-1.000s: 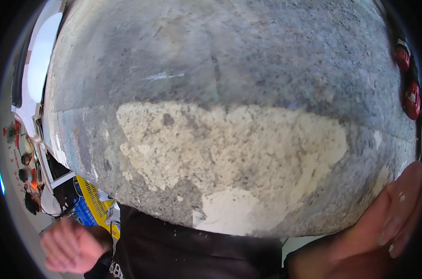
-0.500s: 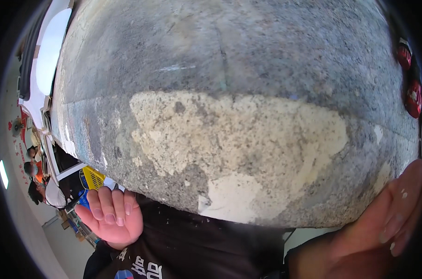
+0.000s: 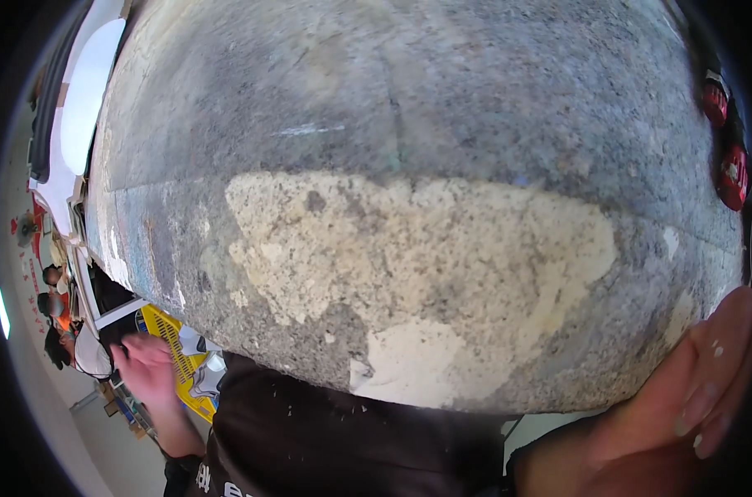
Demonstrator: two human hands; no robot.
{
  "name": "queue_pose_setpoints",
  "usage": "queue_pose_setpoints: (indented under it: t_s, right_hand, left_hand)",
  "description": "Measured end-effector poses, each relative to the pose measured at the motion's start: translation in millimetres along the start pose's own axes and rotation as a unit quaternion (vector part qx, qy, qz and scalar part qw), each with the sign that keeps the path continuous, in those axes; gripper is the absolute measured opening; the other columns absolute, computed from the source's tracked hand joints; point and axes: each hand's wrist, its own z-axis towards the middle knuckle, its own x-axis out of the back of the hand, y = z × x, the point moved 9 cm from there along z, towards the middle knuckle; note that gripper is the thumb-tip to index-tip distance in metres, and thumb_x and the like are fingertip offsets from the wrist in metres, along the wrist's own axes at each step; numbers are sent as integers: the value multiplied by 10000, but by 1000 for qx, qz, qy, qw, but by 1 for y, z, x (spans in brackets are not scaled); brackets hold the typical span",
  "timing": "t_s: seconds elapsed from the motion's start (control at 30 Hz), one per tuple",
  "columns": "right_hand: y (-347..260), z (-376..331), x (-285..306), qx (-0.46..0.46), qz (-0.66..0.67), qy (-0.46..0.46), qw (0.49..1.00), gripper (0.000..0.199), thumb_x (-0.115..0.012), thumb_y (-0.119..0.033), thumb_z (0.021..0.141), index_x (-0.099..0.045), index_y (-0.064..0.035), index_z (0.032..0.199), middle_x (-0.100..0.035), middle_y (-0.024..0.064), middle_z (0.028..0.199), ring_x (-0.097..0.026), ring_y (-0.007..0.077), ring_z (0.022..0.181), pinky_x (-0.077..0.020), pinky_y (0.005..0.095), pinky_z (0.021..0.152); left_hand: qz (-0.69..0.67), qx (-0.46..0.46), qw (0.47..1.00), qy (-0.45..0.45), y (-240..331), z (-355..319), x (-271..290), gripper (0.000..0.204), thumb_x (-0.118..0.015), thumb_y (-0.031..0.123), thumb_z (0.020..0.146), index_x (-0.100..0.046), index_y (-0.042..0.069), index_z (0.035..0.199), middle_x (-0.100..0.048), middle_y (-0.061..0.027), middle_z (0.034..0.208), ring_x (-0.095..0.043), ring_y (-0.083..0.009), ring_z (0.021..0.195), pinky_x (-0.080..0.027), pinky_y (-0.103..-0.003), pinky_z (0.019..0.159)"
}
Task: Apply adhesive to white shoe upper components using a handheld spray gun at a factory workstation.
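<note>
A broad grey surface (image 3: 508, 91), rough and worn, fills most of the view; I cannot tell what it belongs to. Along its near side runs a cream-coloured patch (image 3: 442, 240) with a whiter spot at its lower edge. My right hand (image 3: 715, 364) rests at the surface's right near edge, fingers stretched out and pale flecks on them, gripping nothing I can see. Off the left near edge, my left hand (image 3: 148, 369) is raised, slightly blurred, its fingers loosely bent and apart. Nothing shows in it. It is close beside a yellow plastic basket (image 3: 177, 335).
Grey-white pieces (image 3: 206, 377) lie in or against the basket. Two red, ribbed objects (image 3: 734, 178) stand by the surface's far right edge. A white panel (image 3: 94, 91) is at the upper left. Several people (image 3: 57, 306) and shelved clutter appear in the left background.
My left hand has moved left and away from the surface's edge, uncovering more of the yellow basket. The right hand stays where it was.
</note>
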Motion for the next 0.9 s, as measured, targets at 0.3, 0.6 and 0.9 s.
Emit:
queue_pose_setpoints:
  t_s: [0.3, 0.6, 0.9]
  right_hand:
    - [-2, 0, 1, 1, -9, 2, 1000, 175, -596, -68, 867, -426, -108, 866, -455, 14, 733, -410, 116, 673, -348, 267, 654]
    - [-3, 4, 5, 4, -13, 1, 1000, 175, -614, -74, 859, -444, -96, 895, -471, 21, 742, -423, 129, 673, -359, 273, 649]
    - [-4, 2, 2, 6, -18, 0, 1000, 184, -631, -80, 851, -462, -85, 925, -486, 29, 751, -437, 143, 674, -369, 280, 643]
  left_hand:
    - [-186, -55, 980, -42, 143, 92, 38, 198, -426, 111, 991, -424, 68, 797, -382, -27, 724, -355, -136, 593, -358, -329, 742]
    - [-286, -5, 958, -17, 106, 89, 0, 197, -397, 113, 981, -439, 78, 792, -371, -11, 722, -349, -133, 596, -346, -358, 720]
    - [-567, 16, 823, -25, 183, 95, -14, 210, -395, 148, 1031, -471, 137, 836, -349, 27, 624, -335, -102, 514, -317, -354, 681]
